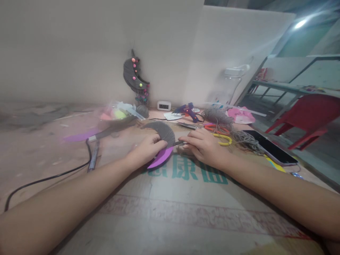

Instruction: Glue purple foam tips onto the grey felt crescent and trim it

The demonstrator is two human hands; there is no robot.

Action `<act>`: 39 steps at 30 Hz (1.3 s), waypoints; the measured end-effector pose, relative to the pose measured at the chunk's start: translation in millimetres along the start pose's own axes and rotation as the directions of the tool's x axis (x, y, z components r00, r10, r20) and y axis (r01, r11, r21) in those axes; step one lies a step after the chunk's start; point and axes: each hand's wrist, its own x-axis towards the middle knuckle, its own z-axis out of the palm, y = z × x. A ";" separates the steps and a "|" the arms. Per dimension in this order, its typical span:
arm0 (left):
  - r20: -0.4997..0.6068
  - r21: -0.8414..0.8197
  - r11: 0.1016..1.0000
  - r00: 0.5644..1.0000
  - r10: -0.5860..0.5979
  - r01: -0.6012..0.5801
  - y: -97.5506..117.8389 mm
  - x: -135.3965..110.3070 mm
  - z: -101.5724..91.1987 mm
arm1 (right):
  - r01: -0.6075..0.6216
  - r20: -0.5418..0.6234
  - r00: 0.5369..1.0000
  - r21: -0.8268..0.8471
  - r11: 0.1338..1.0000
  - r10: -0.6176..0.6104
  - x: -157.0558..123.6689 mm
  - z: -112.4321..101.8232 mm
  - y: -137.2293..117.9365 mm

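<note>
The crescent point(168, 134) is pinched by the left hand point(147, 148), already wrapped in grey beyond that grip but left bare at the purple tip point(162, 158) below it, while grey yarn point(180, 143) is apparently pinched just to its right by the right hand point(204, 146).

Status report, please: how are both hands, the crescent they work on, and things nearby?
Left hand on crescent, grey-wrapped above, purple below. Right hand beside it, seemingly pinching dark strand. Scissors just beyond right hand.
</note>
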 end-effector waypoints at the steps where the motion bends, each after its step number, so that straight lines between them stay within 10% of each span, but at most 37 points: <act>1: 0.000 0.002 1.000 1.000 0.001 -0.001 0.1 0.1 0.0 | -0.004 0.003 1.000 0.005 1.000 0.004 -0.3 0.5 0.3; 39: -0.019 0.070 0.997 1.000 0.021 -0.020 -2.9 1.9 -0.3 | 0.001 -0.011 1.000 0.051 0.999 -0.001 -0.5 -0.6 0.6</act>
